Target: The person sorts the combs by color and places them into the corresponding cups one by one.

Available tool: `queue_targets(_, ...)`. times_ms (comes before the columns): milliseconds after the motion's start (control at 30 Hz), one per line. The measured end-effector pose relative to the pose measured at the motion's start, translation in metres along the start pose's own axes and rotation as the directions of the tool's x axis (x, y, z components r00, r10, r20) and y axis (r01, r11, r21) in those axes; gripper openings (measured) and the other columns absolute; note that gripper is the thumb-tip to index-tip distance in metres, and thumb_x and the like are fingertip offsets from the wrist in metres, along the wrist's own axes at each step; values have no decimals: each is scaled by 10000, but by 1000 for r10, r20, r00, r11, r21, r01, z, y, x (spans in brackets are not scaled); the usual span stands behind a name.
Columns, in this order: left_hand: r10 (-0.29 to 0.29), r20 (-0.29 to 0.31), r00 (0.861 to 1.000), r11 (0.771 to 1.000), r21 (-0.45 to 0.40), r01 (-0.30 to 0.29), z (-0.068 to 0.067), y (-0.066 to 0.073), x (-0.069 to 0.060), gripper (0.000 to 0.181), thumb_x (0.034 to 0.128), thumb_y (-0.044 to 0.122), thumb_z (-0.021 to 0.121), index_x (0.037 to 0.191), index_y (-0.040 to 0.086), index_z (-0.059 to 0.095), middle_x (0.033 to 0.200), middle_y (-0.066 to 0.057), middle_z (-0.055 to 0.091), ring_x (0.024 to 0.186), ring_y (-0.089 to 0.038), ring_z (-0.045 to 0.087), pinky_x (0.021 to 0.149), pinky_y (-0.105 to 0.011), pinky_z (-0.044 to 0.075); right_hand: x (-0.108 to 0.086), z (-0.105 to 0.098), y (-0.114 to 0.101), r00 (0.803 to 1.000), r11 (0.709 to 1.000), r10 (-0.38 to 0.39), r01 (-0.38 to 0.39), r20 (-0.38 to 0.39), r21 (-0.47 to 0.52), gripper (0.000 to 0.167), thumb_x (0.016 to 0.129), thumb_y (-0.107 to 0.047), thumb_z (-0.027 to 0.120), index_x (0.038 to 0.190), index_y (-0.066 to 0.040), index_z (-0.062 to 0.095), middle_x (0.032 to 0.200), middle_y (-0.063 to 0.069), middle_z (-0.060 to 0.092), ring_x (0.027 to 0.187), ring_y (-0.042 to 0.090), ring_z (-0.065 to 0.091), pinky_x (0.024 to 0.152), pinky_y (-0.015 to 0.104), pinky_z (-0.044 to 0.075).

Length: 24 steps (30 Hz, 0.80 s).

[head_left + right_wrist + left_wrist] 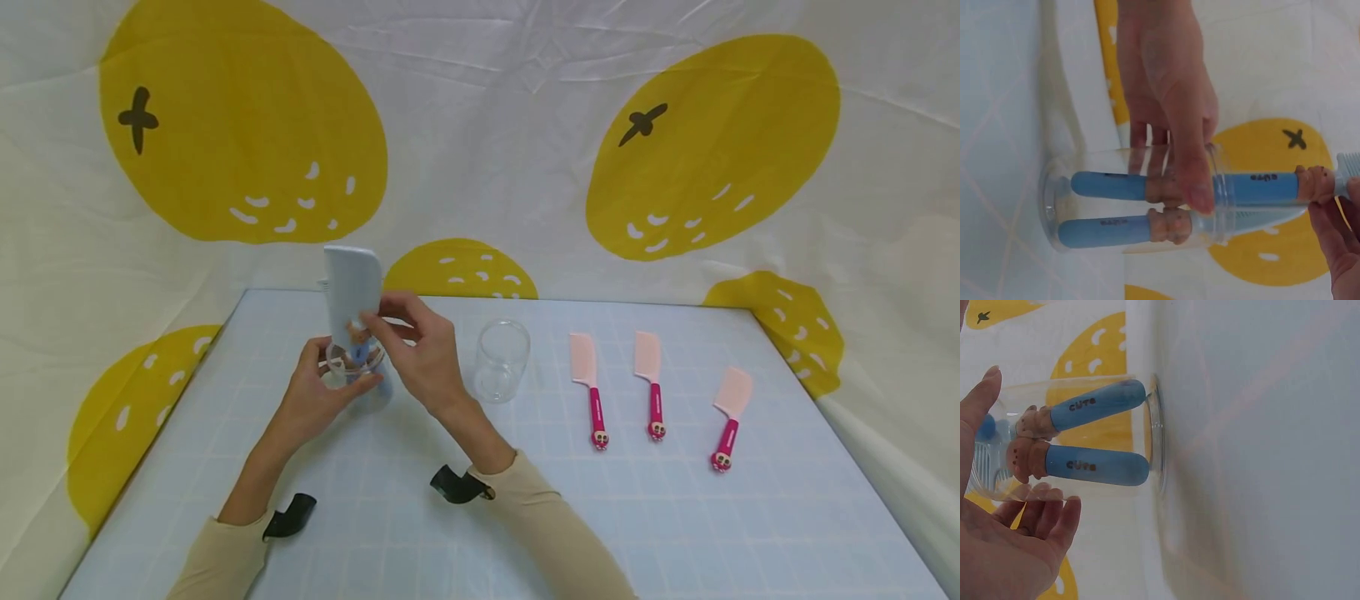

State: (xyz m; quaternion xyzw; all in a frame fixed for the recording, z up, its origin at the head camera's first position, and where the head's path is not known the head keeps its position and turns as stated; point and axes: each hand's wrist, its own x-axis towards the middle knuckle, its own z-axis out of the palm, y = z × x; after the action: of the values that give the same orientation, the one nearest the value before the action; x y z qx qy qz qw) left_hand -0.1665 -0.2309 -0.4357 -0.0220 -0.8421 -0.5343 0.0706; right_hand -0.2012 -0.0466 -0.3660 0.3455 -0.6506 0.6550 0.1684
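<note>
My left hand [322, 396] grips a clear glass cup [1100, 387] round its side near the rim. Inside lean two light-blue combs with blue handles down; one handle [1097, 466] reads "CUTE" and has a brown bear figure at its neck. A third blue comb [354, 287] stands upright over the cup's mouth, pinched near its neck by my right hand [427, 354]. Its handle [1263, 187] points down, with the lower end at the cup's opening. In the left wrist view the right hand is mostly out of frame.
Another clear glass cup [501, 362] stands right of my hands. Three pink combs with magenta handles lie apart on the right: a left one [583, 360], a middle one [648, 358] and a right one [733, 393]. A patterned cloth [487, 167] hangs behind the table [420, 533].
</note>
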Motion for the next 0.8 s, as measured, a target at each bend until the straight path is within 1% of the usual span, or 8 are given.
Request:
queue_targets(67, 16, -2, 1000, 1000, -7, -16, 0, 0, 0, 823, 885, 262, 839, 1444, -14, 300, 1420, -227, 382, 1295, -391, 389, 1135, -663, 305, -2, 2, 3, 1000, 1000, 1, 0, 25, -7, 226, 953, -41, 726, 1167, 6, 667, 1128, 154, 724, 1055, 189, 721, 859, 310, 603)
queue_targets(233, 81, -2, 997, 996, -35, -81, 1, -2, -1, 798, 892, 181, 829, 1459, -10, 301, 1468, -215, 361, 1278, -365, 382, 1113, -668, 315, -7, 6, 7, 995, 999, 28, -25, 93, -29, 249, 957, -42, 722, 1194, 0, 659, 1171, 149, 719, 1076, 170, 712, 878, 268, 585)
queue_targets(333, 98, -2, 995, 995, -37, -98, 0, -3, -1, 775, 896, 154, 822, 1445, -23, 304, 1443, -209, 370, 1240, -334, 383, 1091, -642, 337, -8, 7, 9, 990, 998, 48, -43, 130, -40, 245, 963, -46, 715, 1198, -8, 656, 1183, 146, 717, 1083, 162, 708, 890, 257, 577)
queue_targets(433, 98, -3, 995, 995, -30, -98, 0, -2, -2, 766, 898, 137, 816, 1443, -29, 304, 1408, -202, 382, 1198, -304, 384, 1057, -606, 363, -10, 8, 12, 986, 997, 67, -60, 155, -46, 233, 964, -47, 714, 1187, -8, 661, 1176, 144, 719, 1075, 155, 708, 894, 252, 574)
queue_targets(633, 105, -1, 994, 994, -36, -105, 0, -1, -2, 805, 891, 90, 813, 1487, -21, 283, 1423, -204, 371, 1171, -275, 380, 1028, -573, 386, -12, 9, 15, 985, 996, 66, -56, 160, -65, 228, 959, -40, 718, 1179, -9, 666, 1166, 143, 724, 1055, 152, 714, 885, 253, 579)
queue_targets(733, 108, -3, 994, 993, -43, -108, 0, -1, -3, 823, 885, 77, 816, 1498, -19, 275, 1423, -215, 366, 1169, -285, 382, 1018, -575, 391, -11, 10, 15, 985, 996, 67, -58, 157, -65, 227, 955, -34, 719, 1174, -5, 667, 1161, 148, 725, 1051, 161, 716, 883, 268, 583)
queue_targets(800, 106, -1, 994, 993, -42, -106, 0, -1, -2, 849, 883, 74, 817, 1516, -11, 258, 1442, -219, 355, 1182, -303, 382, 1013, -586, 391, -11, 11, 15, 985, 996, 74, -64, 155, -70, 231, 954, -39, 722, 1176, -5, 670, 1167, 151, 726, 1052, 158, 718, 878, 257, 581)
